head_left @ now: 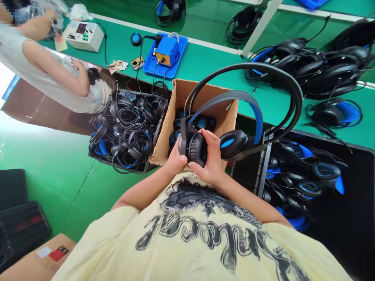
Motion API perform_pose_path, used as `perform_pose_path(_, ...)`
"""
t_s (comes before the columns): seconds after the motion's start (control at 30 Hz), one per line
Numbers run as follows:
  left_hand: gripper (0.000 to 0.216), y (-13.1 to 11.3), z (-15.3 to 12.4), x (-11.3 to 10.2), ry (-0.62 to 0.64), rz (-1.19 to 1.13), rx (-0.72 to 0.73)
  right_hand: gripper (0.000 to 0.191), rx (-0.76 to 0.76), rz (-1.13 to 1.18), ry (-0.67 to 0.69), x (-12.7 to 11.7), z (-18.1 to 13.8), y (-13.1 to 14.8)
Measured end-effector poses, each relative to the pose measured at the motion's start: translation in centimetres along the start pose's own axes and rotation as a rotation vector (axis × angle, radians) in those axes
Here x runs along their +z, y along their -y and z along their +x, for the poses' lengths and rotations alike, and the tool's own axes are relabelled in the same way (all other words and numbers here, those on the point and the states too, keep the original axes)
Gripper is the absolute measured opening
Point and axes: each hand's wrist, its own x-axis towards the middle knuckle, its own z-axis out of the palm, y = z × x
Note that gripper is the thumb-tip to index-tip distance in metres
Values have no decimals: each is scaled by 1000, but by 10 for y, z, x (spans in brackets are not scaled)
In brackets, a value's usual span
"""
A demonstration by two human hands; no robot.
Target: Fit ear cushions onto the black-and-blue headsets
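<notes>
Headset (243, 113) held at chest height, over near edge of cardboard box (166, 136) of ear cups. Left hand (175, 160) cups the left ear cup from behind; right hand (211, 156) fingers curled, pressing its cushion (197, 149). Green counter (211, 66) beyond.

Single head-worn view, looking steeply down past the chest, close on the hands, green workbench (205, 62) beyond

Upside-down lettering on yellow shirt (205, 230), perhaps unreadable, red digits on control box (84, 35) blurred
</notes>
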Motion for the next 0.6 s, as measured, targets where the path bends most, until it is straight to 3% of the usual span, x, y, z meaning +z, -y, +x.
perform_pose_path(0.17, 99, 1, 6, -2, -2, 2, 29, 91, 23, 111, 45, -9, 4, 1)
perform_pose_path(0.27, 90, 3, 10, -6, 15, -20, 68, 92, -50, 143, 151, -19, 8, 4)
perform_pose_path(0.37, 91, 3, 11, -12, 8, 8, 77, 70, -70, 60, 252, -26, 9, 3)
perform_pose_path(0.5, 99, 1, 11, -17, 47, 79, 129, 45, -7, 88, 266, -26, 7, -7)
perform_pose_path(0.6, 90, 1, 12, -16, 73, 33, 145, 32, -114, 185, 295, -26, 5, -12)
